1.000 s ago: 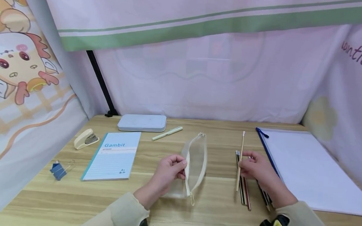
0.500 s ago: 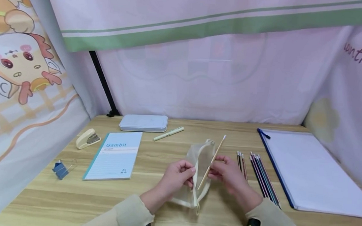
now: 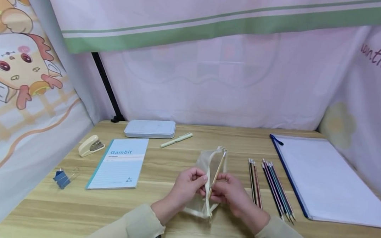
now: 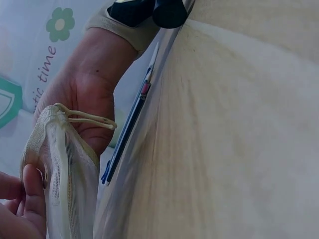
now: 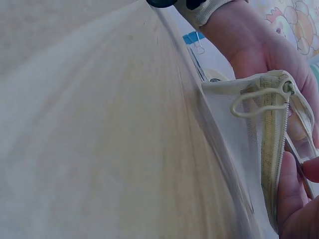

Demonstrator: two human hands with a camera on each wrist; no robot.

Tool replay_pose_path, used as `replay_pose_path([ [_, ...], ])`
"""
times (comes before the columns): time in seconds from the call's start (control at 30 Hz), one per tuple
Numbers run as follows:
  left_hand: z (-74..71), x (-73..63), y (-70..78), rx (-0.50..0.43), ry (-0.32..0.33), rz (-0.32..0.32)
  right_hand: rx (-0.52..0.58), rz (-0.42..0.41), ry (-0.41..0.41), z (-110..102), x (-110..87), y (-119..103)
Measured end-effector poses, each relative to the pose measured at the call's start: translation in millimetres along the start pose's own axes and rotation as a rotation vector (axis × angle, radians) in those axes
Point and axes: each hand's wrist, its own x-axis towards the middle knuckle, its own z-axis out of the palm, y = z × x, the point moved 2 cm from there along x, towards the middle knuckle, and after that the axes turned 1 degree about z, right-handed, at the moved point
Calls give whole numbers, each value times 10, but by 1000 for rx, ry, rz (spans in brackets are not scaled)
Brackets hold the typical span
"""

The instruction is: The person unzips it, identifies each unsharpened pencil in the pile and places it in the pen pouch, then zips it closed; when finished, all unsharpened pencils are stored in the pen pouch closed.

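A translucent mesh zip pouch [image 3: 195, 208] stands with its mouth unzipped in the middle of the table. My left hand [image 3: 187, 185] pinches its near-left zipper edge between thumb and fingers. In my right hand [image 3: 233, 193] is a pale wooden pencil [image 3: 219, 168], eraser end up and tilted, its lower part down in the pouch's mouth. The pencil's tip is hidden behind the zipper edge. A cord loop [image 5: 256, 103] hangs from the pouch's near end in the right wrist view. Beside my right hand lie a few striped pencils [image 3: 254, 184] and a bundle of darker ones [image 3: 277, 188].
On the right lies a white zip folder [image 3: 328, 178] with a blue edge. A blue notebook [image 3: 118, 165], a stapler [image 3: 91, 146] and a blue binder clip [image 3: 61, 179] are at the left. Further back are a pale blue case [image 3: 150, 129] and a light green pen [image 3: 176, 140].
My right hand has carried the pencil leftward from beside the other pencils and lowered it into the pouch's mouth. My left hand has shifted slightly right with the pouch.
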Motion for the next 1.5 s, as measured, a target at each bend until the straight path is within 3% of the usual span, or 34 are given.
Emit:
replay_pose_path([
  [0.3,-11,0,-22,-2,10,2,-27,-1,-30,-50,-4,-2],
  [0.63,-35,-9,-3,-12,17,-9,-26,0,25,-375,2,-50],
  [0.87,-70,-19,19,-3,12,-9,-224,-59,10,-843,-67,-210],
  [1.03,-90,-27,23,-5,19,-16,-402,-53,7,-1113,-133,-260],
  [1.17,-94,-34,30,-9,22,-16,-489,-25,42,-1224,-167,-242],
  [1.5,-102,-33,33,-12,19,-13,-598,25,38,-1320,-153,-167],
])
